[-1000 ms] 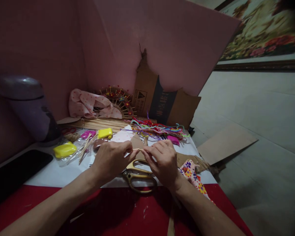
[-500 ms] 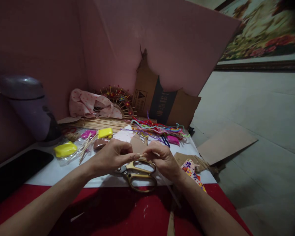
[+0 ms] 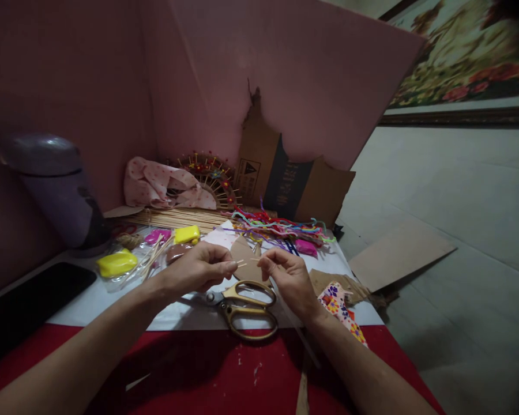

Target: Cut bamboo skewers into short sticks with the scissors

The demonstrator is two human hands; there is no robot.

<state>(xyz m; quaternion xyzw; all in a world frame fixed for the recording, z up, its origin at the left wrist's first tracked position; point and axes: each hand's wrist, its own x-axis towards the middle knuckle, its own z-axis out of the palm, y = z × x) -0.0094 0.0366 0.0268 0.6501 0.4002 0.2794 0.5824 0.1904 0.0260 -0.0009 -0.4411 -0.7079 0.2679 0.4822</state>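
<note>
My left hand (image 3: 210, 266) is closed in a pinch, with two short thin wooden sticks (image 3: 241, 264) poking out past its fingertips. Facing it, my right hand (image 3: 289, 281) pinches another short wooden stick (image 3: 255, 259), whose tip points left. A small gap separates the two hands. Just below them lies a pair of scissors (image 3: 222, 307) with gold handles, partly over the white sheet's front edge. Behind the fingers is a rounded piece of brown cardboard (image 3: 244, 252).
Yellow clay packs (image 3: 116, 263), bamboo sticks (image 3: 173, 217) and colourful pipe cleaners (image 3: 281, 225) lie behind. A stick-and-flower fan (image 3: 216, 173) and cut cardboard (image 3: 255, 155) lean at the back. A purple bottle (image 3: 54, 190) and black phone (image 3: 38, 300) are left; flowered fabric (image 3: 339, 308) is right.
My hands, which met at the fingertips, have drawn slightly apart. Separate stick ends now show in each hand. The view has shifted a little.
</note>
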